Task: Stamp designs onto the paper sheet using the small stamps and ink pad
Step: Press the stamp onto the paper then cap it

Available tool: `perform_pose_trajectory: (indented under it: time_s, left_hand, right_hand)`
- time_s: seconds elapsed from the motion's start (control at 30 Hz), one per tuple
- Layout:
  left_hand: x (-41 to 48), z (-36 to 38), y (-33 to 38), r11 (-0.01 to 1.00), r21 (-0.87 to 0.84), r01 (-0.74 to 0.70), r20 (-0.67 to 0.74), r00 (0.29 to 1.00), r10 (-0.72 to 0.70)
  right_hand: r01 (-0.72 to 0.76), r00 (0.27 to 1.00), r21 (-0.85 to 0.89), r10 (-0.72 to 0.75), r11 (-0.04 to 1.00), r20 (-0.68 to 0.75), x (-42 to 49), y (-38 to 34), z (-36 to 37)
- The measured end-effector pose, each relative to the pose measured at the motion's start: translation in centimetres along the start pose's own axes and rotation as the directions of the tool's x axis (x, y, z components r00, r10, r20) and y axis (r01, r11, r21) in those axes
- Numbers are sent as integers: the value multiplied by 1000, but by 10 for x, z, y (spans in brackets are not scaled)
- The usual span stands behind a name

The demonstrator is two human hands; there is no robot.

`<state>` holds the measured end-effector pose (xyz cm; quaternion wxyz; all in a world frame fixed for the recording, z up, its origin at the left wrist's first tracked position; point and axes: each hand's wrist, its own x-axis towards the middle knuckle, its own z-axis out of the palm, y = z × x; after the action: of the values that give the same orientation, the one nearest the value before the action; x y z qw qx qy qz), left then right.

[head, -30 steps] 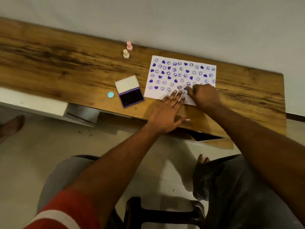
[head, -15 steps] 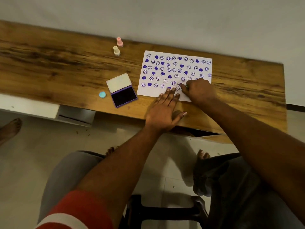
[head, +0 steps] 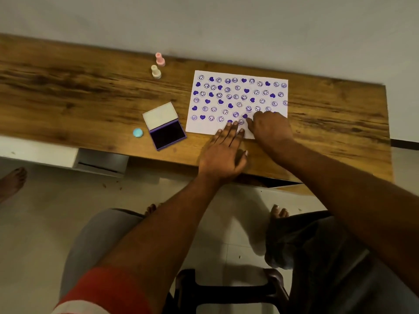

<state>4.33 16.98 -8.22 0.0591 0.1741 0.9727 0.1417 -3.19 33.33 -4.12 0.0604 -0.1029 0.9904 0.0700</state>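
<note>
A white paper sheet (head: 200,129), covered in purple hearts and smiley prints, lies on the wooden table (head: 79,105). My left hand (head: 224,152) rests flat, fingers spread, its fingertips on the sheet's near edge. My right hand (head: 271,128) is curled shut over the sheet's near right part, fingers pinched down on a small stamp that they almost wholly hide. The open purple ink pad (head: 167,134) sits left of the sheet with its lid folded back. A pink stamp (head: 160,59) and a cream stamp (head: 156,72) stand upright further back.
A small round blue cap (head: 137,133) lies left of the ink pad. A white drawer unit (head: 99,163) hangs under the table's left part. A dark stool (head: 226,288) is between my knees. Another person's bare foot (head: 12,182) is on the floor at the left.
Both hands stay almost where they were on the sheet. Only the view has shifted slightly.
</note>
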Motion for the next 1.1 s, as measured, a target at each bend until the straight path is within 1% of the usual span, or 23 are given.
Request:
perform_pose_trajectory:
  time_s: [0.07, 0.1, 0.17, 0.23, 0.3, 0.33, 0.37, 0.4, 0.43, 0.47, 0.5, 0.53, 0.57, 0.6, 0.7, 0.77, 0.83, 0.9, 0.97, 1.07, 1.1]
  left_hand:
    - [1, -1, 0, 1000, -11, 3, 4, 1000, -3]
    - [0, -1, 0, 1000, -18, 4, 7, 1000, -3]
    - [0, 0, 0, 1000, -16, 2, 5, 1000, -2]
    - [0, 1, 1, 1000, -6, -2, 7, 1000, 2]
    - [0, -1, 1, 1000, 6, -3, 20, 1000, 3]
    - [0, -2, 1, 1000, 7, -3, 25, 1000, 2]
    - [0, -2, 1, 1000, 5, -4, 31, 1000, 3]
    - [0, -2, 1, 1000, -1, -5, 36, 999, 5]
    - [-1, 0, 0, 1000, -5, -5, 35, 999, 5]
    - [-1, 1, 0, 1000, -5, -3, 30, 1000, 4]
    - [-2, 2, 0, 1000, -2, -2, 25, 1000, 2]
    - [-3, 2, -2, 1000, -1, -3, 24, 1000, 3]
    - [-3, 3, -4, 1000, 3, -5, 23, 1000, 5]
    - [-4, 3, -5, 1000, 9, -7, 21, 1000, 7]
    - [-4, 3, -4, 1000, 14, -14, 27, 1000, 14]
    - [-4, 2, -4, 1000, 14, -13, 38, 999, 13]
    - [-3, 1, -4, 1000, 11, -19, 53, 998, 18]
    - [-4, -2, -4, 999, 16, -33, 60, 998, 32]
    - [-5, -7, -5, 998, 33, -48, 40, 998, 47]
    - [-6, -22, -10, 997, 1, -73, -46, 996, 73]
    - [-7, -29, -14, 997, -18, -71, -75, 995, 70]
  right_hand:
    - [10, 1000, -33, -10, 999, 12, 1, -1, -2]
    - [-8, 1000, -37, 9, 999, 24, 0, -2, -3]
    - [-29, 1000, -7, 29, 1000, 8, -3, -3, -4]
    - [4, 1000, 3, -4, 1000, -5, -3, -1, -3]
    - [69, 996, 5, -70, 998, 49, -2, 6, -3]
    - [56, 996, 67, -61, 996, 69, 1, 12, -7]
    - [-9, 999, 205, -1, 979, 45, 4, 18, -10]
    - [-114, 992, 410, 122, 905, 4, 5, 25, -14]
    - [-220, 958, 645, 287, 732, 1, 7, 32, -19]
    - [-287, 890, 856, 450, 431, 72, 8, 40, -24]
    - [-310, 811, 946, 545, 91, 213, 8, 46, -26]
    - [-305, 755, 941, 564, -149, 334, 6, 50, -26]
    - [-308, 724, 917, 563, -253, 399, 3, 52, -25]
    - [-334, 706, 904, 566, -265, 427, -1, 54, -23]
    - [-395, 702, 902, 576, -175, 419, -11, 57, -20]
    - [-396, 708, 907, 580, -145, 402, -13, 54, -21]
    - [-376, 731, 916, 564, -139, 385, -15, 49, -22]
    - [-355, 776, 929, 522, -104, 354, -17, 43, -22]
    - [-336, 831, 941, 461, -29, 311, -18, 35, -25]
    - [-304, 883, 941, 416, 150, 219, -17, 23, -31]
    - [-284, 897, 939, 400, 193, 189, -16, 18, -34]
